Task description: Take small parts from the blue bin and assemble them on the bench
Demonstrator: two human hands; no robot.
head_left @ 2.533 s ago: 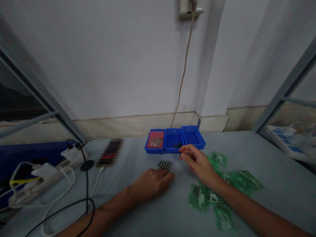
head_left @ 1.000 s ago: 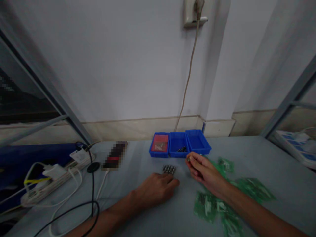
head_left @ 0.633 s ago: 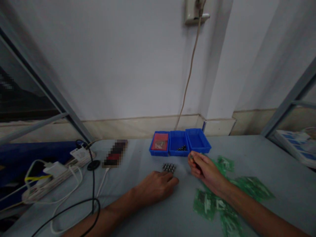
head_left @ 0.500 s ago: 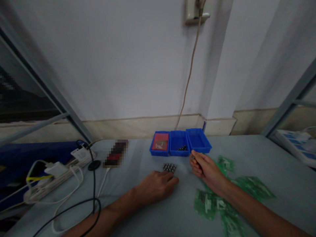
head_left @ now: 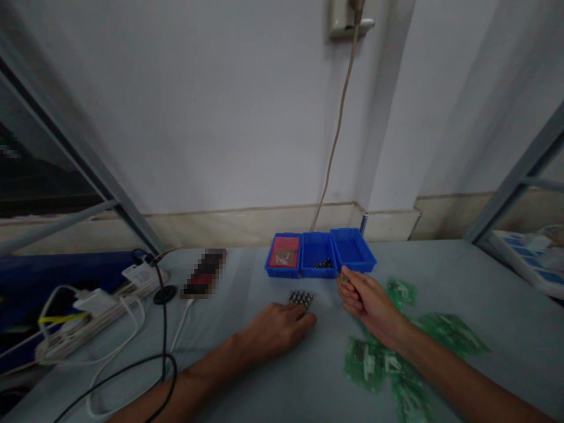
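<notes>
Right hand: thumb and forefinger pinched together on a small part, just off the near left corner of the right bin, toward the table's far edge; fingers cover most of it, shape not readable. Left hand: fingers curled, tips at the near side of the clustered pieces; cannot tell whether they grip one or merely rest. Main risk, as judged: the part slips, since only fingertips hold it and it is small (a round one would roll, but roundness is unconfirmed). Dropped there, it could fall into the middle bin among the dark bits and be hard to single out, or skid under the green bags on the table's right side. Second risk: a nudge from the left fingers scatters the pieces, as nothing walls them in. Third: the black cable passes in front of the left forearm, toward the table's near left corner; a sweep of that arm could snag it.
</notes>
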